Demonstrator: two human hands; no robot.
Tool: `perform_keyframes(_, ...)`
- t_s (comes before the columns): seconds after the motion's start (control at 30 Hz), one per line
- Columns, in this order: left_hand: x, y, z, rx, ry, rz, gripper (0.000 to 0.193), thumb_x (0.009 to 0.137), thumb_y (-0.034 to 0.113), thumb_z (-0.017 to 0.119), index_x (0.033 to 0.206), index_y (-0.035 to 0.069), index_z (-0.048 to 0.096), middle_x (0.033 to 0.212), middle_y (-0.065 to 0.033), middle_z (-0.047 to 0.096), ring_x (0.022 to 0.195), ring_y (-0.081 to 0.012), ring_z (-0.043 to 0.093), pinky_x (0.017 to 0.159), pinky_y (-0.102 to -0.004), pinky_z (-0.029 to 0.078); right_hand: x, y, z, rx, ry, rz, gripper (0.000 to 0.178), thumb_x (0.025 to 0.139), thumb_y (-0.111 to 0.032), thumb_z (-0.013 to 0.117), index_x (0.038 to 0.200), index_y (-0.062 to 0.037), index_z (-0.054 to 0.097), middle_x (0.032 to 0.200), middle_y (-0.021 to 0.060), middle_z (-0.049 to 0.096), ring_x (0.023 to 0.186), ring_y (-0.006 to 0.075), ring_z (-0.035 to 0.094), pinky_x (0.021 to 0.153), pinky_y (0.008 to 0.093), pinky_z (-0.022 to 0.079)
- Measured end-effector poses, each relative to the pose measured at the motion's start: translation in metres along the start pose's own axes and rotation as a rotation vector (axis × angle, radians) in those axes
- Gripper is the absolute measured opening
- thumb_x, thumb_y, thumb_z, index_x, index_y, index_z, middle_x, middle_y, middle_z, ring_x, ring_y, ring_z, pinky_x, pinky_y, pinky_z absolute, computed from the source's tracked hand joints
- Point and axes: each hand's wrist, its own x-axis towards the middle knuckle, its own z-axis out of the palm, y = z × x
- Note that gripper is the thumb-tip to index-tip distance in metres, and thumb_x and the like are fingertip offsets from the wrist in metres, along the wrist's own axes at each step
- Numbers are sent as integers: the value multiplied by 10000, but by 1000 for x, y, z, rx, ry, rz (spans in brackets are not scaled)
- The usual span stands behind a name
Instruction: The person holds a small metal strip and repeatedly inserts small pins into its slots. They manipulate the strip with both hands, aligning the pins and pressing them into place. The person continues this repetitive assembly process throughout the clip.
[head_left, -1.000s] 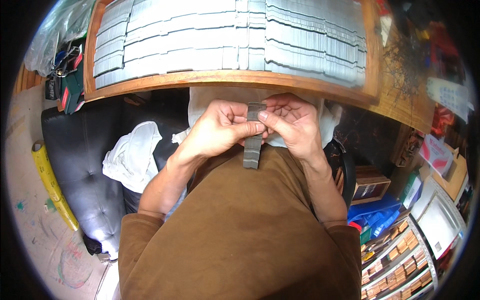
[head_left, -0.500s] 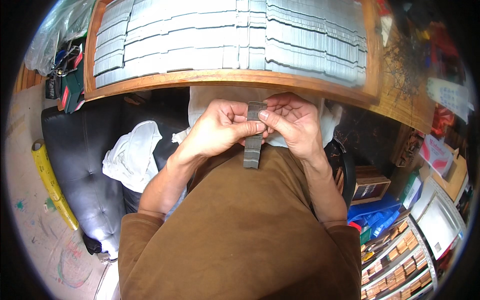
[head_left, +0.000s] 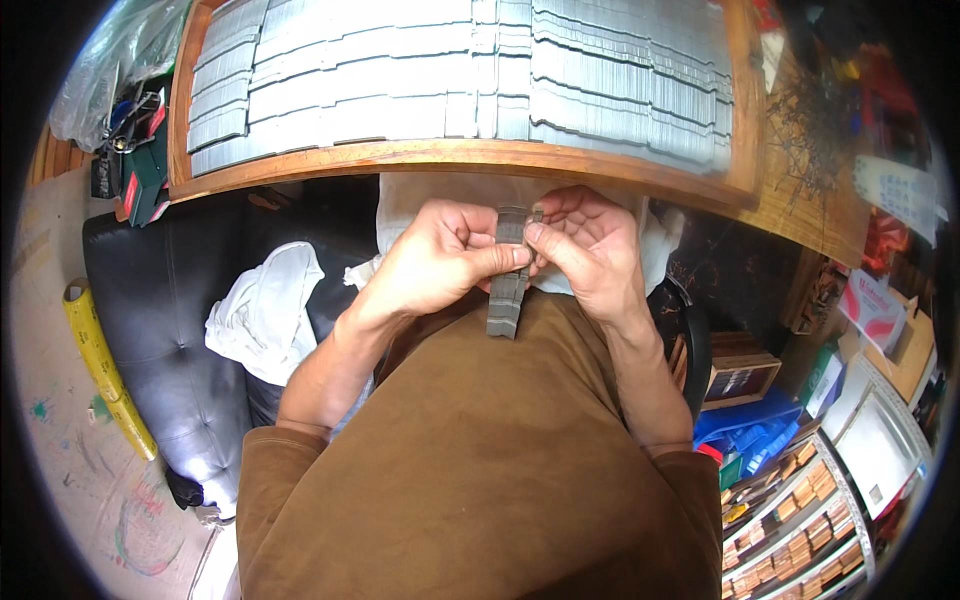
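Observation:
A narrow stack of thin, dark-grey notched strips (head_left: 505,305) is held upright before my chest, its lower end hanging near my brown shirt. My left hand (head_left: 430,262) is closed on the stack, thumb across its front. My right hand (head_left: 592,258) pinches a thin strip at the stack's right edge, near the top, between thumb and fingers. Some fingertips behind the stack are hidden. Just beyond my hands, a wooden tray (head_left: 400,152) holds long rows of similar light-grey notched pieces (head_left: 400,75) packed tightly together.
A black padded seat (head_left: 150,310) with a white cloth (head_left: 268,310) lies to the left, beside a yellow tube (head_left: 110,370). At the right are a wooden box (head_left: 745,380), a blue bag (head_left: 750,430) and a rack of small wooden blocks (head_left: 800,525). Thin dark pieces lie scattered on the wooden tabletop (head_left: 840,225).
My right thumb has shifted slightly right and down, and a thin strip now stands apart at the stack's right edge. My left hand has stayed nearly still.

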Motion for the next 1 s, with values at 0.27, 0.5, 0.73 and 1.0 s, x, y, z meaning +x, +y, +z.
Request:
perform_keyframes(0.27,-1,-1,0,4,-30,-9,191,973,115,739,1099,-28,747,925,-55,772,743,-40,631,623,-191,466,-2,-3,-3,-57,-29,39,151,966,-33,713,1067,78,697,885,97,726,739,120,689,645,241,584)
perform_keyframes(0.5,0,2,3,-7,-30,-36,192,976,119,734,1100,-27,745,955,-78,779,796,-68,678,654,-208,504,-5,-1,-2,-80,18,13,137,977,-43,699,1053,71,708,867,80,720,736,113,683,646,243,580)
perform_keyframes(0.73,-2,11,4,-100,-2,-85,221,985,189,732,1103,3,722,947,-57,774,838,-103,727,645,-226,500,-32,-46,-16,-314,146,-110,102,951,-20,682,1023,40,723,844,63,708,693,102,641,625,246,536)
perform_keyframes(1.0,-3,15,3,-101,-26,-76,209,973,152,739,1113,-1,711,984,-117,783,857,-164,761,645,-237,535,-65,-162,-120,-203,685,-626,206,969,-44,660,1147,57,681,958,109,697,755,117,632,673,227,504)
